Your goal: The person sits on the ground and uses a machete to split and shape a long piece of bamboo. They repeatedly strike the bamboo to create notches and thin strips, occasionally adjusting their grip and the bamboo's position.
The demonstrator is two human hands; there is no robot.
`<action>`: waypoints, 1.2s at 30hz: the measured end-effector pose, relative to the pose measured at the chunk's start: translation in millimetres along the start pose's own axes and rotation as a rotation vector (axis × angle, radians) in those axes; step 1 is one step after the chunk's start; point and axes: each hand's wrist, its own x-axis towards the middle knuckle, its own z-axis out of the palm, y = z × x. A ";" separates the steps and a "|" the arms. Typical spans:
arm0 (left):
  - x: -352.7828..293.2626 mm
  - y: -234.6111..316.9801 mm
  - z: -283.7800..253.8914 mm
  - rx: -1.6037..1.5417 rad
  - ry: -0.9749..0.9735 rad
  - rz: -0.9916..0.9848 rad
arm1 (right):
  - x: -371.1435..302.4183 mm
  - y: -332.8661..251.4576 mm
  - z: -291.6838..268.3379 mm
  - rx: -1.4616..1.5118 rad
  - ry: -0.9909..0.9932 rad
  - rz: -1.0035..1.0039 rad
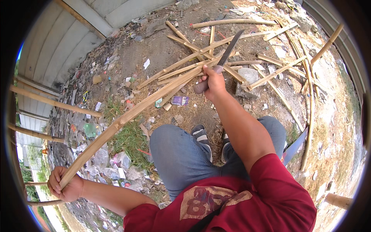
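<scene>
A long split bamboo strip (127, 115) slants across in front of me, from the lower left up to the middle. Its near end is gripped in my left hand (66, 185), fingers wrapped round it. My right hand (213, 83) is closed round the brown handle of a large knife (230, 47), whose dark blade points up and away to the right. The thumb of that hand lies against the far part of the strip. Beyond my hands several more bamboo strips (181, 57) lie crossed on the ground, some under the knife and the held strip.
A grey block (247, 82) sits among the strips. A handsaw (295, 146) is beside my right knee. Long bamboo pieces (310, 116) lie along the right. Litter and a green bottle (89, 130) cover the ground at left, near bamboo poles (54, 101) and a grey wall (58, 42).
</scene>
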 end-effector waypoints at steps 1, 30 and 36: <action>-4.7 -11.1 -9.0 -0.031 0.013 -0.045 | 7.1 -8.9 2.8 0.036 -0.011 -0.015; -36.5 -412.4 113.0 0.390 -0.530 -1.167 | -22.5 -109.4 33.3 -0.681 -0.634 -0.278; -19.5 -418.7 124.2 -0.027 -0.581 -1.266 | -32.7 -117.6 31.8 -0.679 -0.733 -0.289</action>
